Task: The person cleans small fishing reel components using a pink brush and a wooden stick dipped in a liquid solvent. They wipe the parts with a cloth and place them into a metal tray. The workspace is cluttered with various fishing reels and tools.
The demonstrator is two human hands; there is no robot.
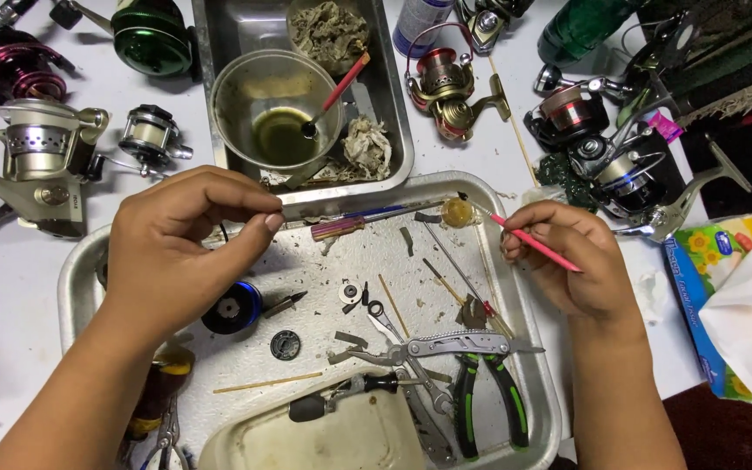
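My left hand (171, 248) pinches the left end of a thin metal shaft (393, 210) between thumb and forefinger and holds it level over the far edge of a scuffed metal tray (324, 261). In my right hand (572, 261) is a slim red-handled brush (534, 243), gripped like a pen. The brush tip reaches a small round cap of yellowish grease (459, 212) at the tray's far rim, close to the shaft's right end.
The tray holds green-handled pliers (480, 383), a blue spool (232, 306), small reel parts, a screwdriver and a white lid (332, 439). Behind it a steel pan (393, 104) carries a cup of dark oil (278, 109) and rags. Several fishing reels lie around, with a tissue pack (728, 287) at right.
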